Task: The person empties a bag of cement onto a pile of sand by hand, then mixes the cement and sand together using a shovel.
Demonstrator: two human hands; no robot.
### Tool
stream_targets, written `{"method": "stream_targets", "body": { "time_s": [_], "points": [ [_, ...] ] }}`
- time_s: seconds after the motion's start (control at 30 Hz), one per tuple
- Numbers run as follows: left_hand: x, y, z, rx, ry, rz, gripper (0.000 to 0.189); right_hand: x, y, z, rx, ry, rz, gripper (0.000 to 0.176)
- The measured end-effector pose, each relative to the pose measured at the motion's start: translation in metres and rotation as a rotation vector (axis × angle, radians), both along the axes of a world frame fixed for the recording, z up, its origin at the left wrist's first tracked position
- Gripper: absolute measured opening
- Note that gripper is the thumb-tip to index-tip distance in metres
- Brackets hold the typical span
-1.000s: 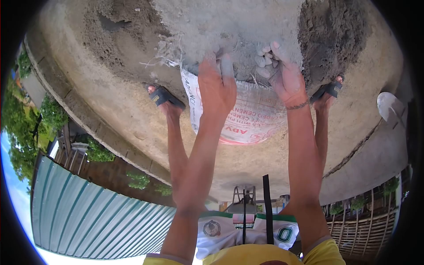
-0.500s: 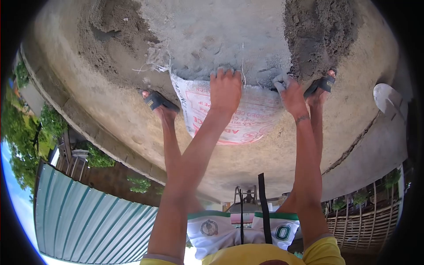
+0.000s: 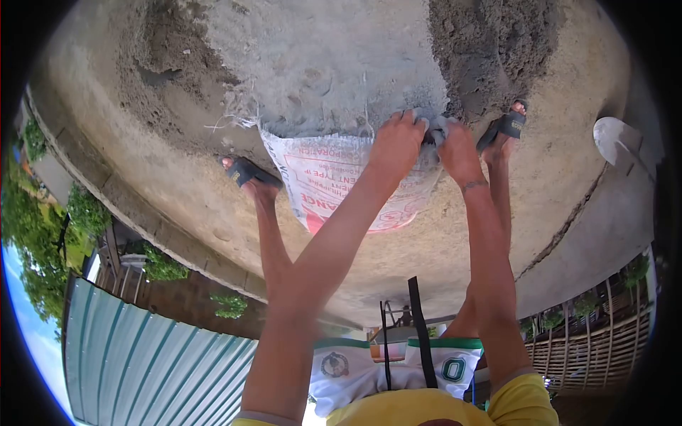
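Observation:
A white woven cement sack [image 3: 320, 174] with red print lies between my feet, its far edge against a broad patch of grey cement powder [image 3: 320, 64]. My left hand [image 3: 399, 140] is closed on the sack's far edge, right of its middle. Close beside it, my right hand [image 3: 456, 148] grips the same edge near the right corner. Grey powder coats the fingers of both hands. Loose white threads [image 3: 241, 122] stick out at the sack's far left corner.
Dark damp sand [image 3: 174, 99] lies left of the powder, and more sand [image 3: 494, 50] to its right. My sandalled feet stand either side of the sack. A shovel blade [image 3: 616, 140] rests on the concrete floor [image 3: 561, 163] at the right. A low kerb [image 3: 135, 192] curves along the left.
My left hand has moved right along the sack's edge, from its middle to beside my right hand. My right hand stays at the right corner. The whole view has shifted slightly.

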State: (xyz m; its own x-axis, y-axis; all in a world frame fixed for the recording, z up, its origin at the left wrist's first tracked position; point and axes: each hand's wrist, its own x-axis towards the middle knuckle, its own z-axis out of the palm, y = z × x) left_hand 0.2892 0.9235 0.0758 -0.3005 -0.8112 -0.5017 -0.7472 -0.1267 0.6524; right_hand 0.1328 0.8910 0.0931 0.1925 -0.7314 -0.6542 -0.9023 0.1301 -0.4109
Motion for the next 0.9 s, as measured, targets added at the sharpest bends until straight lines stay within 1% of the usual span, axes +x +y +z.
{"method": "stream_targets", "body": {
  "time_s": [0.1,0.17,0.2,0.27,0.37,0.4,0.47,0.57,0.67,0.77,0.8,0.87,0.9],
  "points": [
    [-0.011,-0.01,0.008,-0.069,-0.166,-0.129,0.024,0.007,-0.005,0.015,0.011,-0.051,-0.245,0.013],
    [-0.009,-0.018,0.012,-0.05,-0.16,-0.233,0.031,0.008,-0.001,0.015,0.039,-0.091,-0.446,0.014],
    [-0.008,-0.021,0.01,-0.041,-0.16,-0.286,0.034,0.005,0.003,0.011,0.02,-0.123,-0.476,0.013],
    [-0.008,-0.02,-0.001,-0.026,-0.138,-0.321,0.034,-0.004,0.01,0.002,-0.023,-0.187,-0.531,0.012],
    [-0.012,-0.033,-0.005,0.013,-0.103,-0.401,0.033,-0.005,-0.002,0.014,0.104,-0.117,-0.493,0.011],
    [-0.01,-0.032,-0.005,0.038,-0.097,-0.433,0.032,-0.008,-0.001,0.015,0.108,-0.124,-0.47,0.011],
    [-0.004,-0.029,-0.002,0.006,-0.086,-0.423,0.032,-0.009,-0.002,0.014,0.112,-0.146,-0.43,0.011],
    [-0.001,-0.02,0.0,-0.01,-0.112,-0.448,0.033,-0.006,-0.006,0.027,0.104,-0.178,-0.342,0.012],
    [-0.001,-0.017,0.0,-0.062,-0.17,-0.489,0.036,-0.009,0.001,0.025,0.057,-0.259,-0.364,0.013],
    [-0.002,-0.016,-0.006,-0.112,-0.178,-0.516,0.039,-0.009,0.003,0.026,-0.077,-0.264,-0.24,0.013],
    [-0.001,-0.016,-0.005,-0.119,-0.171,-0.523,0.041,-0.008,0.003,0.028,-0.067,-0.272,-0.254,0.013],
    [0.003,-0.017,-0.005,-0.056,-0.171,-0.525,0.043,-0.008,0.001,0.032,-0.05,-0.289,-0.283,0.013],
    [0.006,-0.018,-0.005,-0.026,-0.173,-0.526,0.044,-0.009,0.0,0.033,-0.071,-0.296,-0.259,0.013]
  ]
}}
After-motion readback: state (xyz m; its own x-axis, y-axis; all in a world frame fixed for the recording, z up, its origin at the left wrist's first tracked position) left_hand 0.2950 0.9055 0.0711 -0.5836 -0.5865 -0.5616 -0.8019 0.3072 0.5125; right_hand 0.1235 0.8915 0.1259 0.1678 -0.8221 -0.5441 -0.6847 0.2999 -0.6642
